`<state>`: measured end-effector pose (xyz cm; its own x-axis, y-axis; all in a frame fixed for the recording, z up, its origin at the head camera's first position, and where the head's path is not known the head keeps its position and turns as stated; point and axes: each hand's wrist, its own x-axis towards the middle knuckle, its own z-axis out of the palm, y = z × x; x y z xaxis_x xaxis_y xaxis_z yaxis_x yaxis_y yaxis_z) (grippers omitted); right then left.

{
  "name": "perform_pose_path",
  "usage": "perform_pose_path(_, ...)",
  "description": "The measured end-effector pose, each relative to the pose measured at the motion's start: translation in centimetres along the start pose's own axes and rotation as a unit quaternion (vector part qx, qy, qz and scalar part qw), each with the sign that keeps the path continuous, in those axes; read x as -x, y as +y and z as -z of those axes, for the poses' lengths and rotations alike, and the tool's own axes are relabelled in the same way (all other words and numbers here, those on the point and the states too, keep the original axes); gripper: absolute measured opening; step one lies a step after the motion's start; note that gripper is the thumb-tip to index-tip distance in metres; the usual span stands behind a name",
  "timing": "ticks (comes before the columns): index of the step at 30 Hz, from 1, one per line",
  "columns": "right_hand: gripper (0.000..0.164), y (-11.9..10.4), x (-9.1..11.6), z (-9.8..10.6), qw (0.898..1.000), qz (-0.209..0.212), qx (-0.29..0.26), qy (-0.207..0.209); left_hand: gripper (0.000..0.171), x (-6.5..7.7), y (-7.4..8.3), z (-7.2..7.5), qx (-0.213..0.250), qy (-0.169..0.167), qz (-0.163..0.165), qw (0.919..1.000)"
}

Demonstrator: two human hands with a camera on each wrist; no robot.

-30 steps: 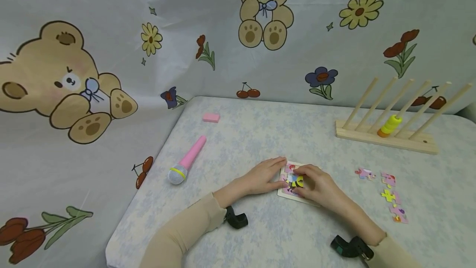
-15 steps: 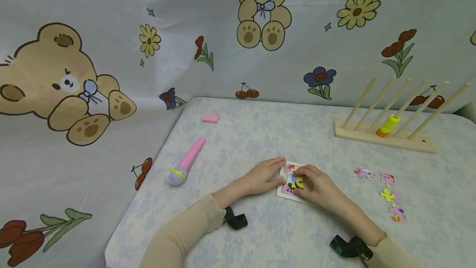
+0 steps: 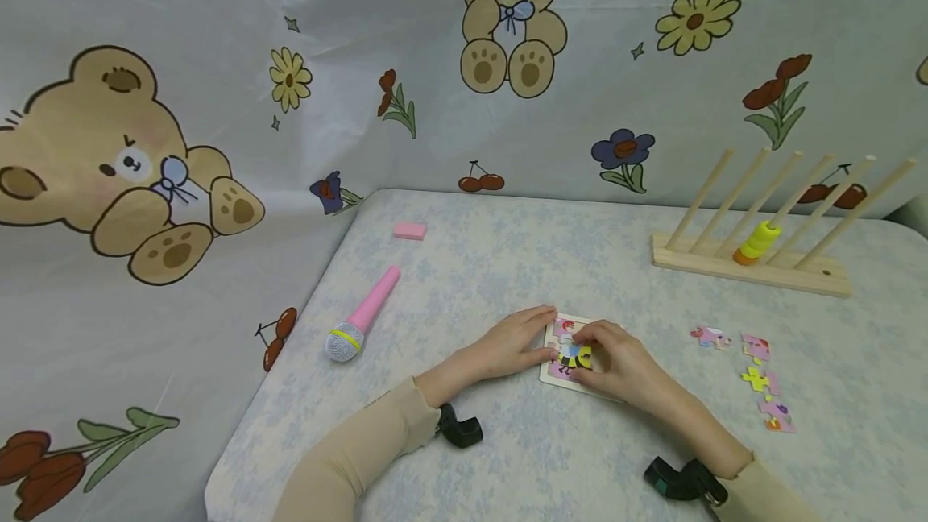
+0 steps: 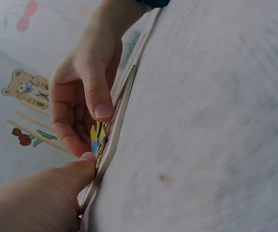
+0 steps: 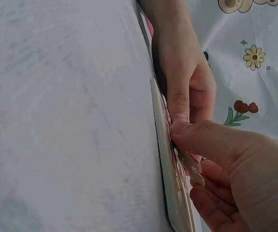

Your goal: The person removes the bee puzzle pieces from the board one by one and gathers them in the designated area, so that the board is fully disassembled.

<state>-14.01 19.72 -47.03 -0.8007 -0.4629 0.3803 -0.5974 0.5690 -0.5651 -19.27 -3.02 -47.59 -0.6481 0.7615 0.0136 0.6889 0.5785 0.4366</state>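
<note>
A small jigsaw puzzle board [image 3: 580,387] with a pale wooden rim lies on the table before me. Along its left side rests my left hand [image 3: 507,343], fingers extended towards the top corner and thumb pressing at the edge. My right hand [image 3: 629,367] is over the right part of the board and pinches a puzzle piece [image 5: 195,176] between thumb and fingers; the piece is tilted against the board in the right wrist view. A yellow-and-black bee picture [image 3: 576,356] shows between the hands. The board's right side is hidden under my right hand.
Several loose puzzle pieces [image 3: 756,379] lie to the right of the board. A wooden peg rack [image 3: 754,274] with yellow and orange rings stands at the back right. On the left are a pink toy microphone [image 3: 373,300] and a pink block [image 3: 410,231].
Both hands stay at the board with hardly any motion. The right fingers shift very slightly over the bee picture, and the head view moves a little.
</note>
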Motion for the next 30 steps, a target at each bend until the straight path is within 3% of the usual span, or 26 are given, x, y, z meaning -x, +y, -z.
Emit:
perform_pose_path(10, 0.044, 0.16, -0.2, -0.18, 0.998, 0.045, -0.024, 0.029, 0.068, -0.14, 0.08, 0.24, 0.015, 0.008, -0.001, 0.9999)
perform_pose_path(30, 0.04, -0.31, -0.15, -0.19, 1.0, 0.006, -0.018, 0.016, 0.069, -0.07, 0.15, 0.08, 0.019, 0.015, 0.005, 0.9997)
